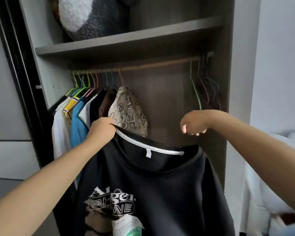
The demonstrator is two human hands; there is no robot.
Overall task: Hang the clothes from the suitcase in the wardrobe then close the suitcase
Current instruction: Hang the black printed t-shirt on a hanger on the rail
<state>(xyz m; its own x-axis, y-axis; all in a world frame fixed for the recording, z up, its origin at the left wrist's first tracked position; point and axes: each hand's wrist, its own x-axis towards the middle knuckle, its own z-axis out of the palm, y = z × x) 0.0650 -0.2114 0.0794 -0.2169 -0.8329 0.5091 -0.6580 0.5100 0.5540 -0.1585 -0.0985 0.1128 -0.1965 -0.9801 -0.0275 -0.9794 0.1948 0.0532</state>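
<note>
The left hand pinches the black T-shirt at the left side of its collar, so the shirt hangs down from this grip, in front of the wardrobe and below the rail. The collar runs across from left to right, sloping a little down to the right, w/ the neck opening facing up.

The right hand holds nothing; its fingers are loosely curled and point down. It is above the right end of the collar, near but apart from it, and it is lower than the empty hangers bunched at the right end of the rail, i.e. up and slightly right of this hand. So the right hand is clearly the nearer one for taking a hanger, while the left keeps the shirt up.

The hung clothes fill the left part of the rail; the middle part is free.

Hard to tell: the hanger hooks tangle together, no. of hangers unclear. The right hand fingertips are blurred. The shirt bottom is cut off by the frame edge, and a white-green thing low in front of it cannot be identified. The suitcase is not in view. On the shelf above sits something fluffy, grey and white, only partly seen.
</note>
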